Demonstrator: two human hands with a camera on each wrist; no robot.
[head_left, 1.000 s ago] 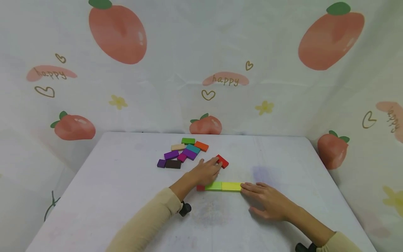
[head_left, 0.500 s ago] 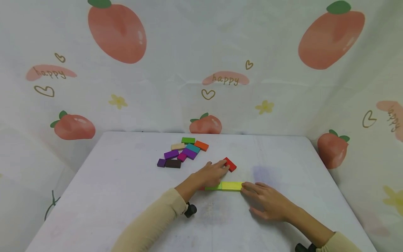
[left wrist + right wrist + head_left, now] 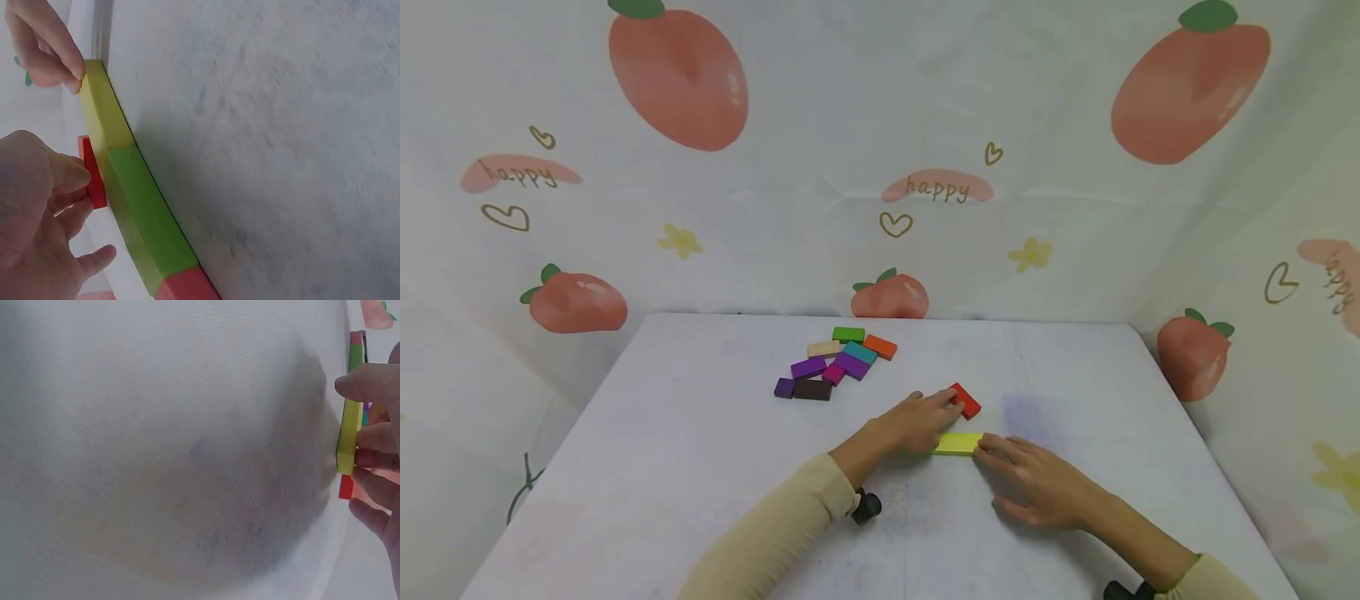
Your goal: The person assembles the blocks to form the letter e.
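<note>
Now we are pinching, in our left hand, the left end of the red block; its long axis is slanting rightward toward us, beyond the yellow block, whose right end we are touching, ungripped, with our right hand.

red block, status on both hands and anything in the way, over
Left hand pinches red block, just beyond yellow block. Right hand touches yellow block's right end. Possibly in the way there: that right hand.
</note>
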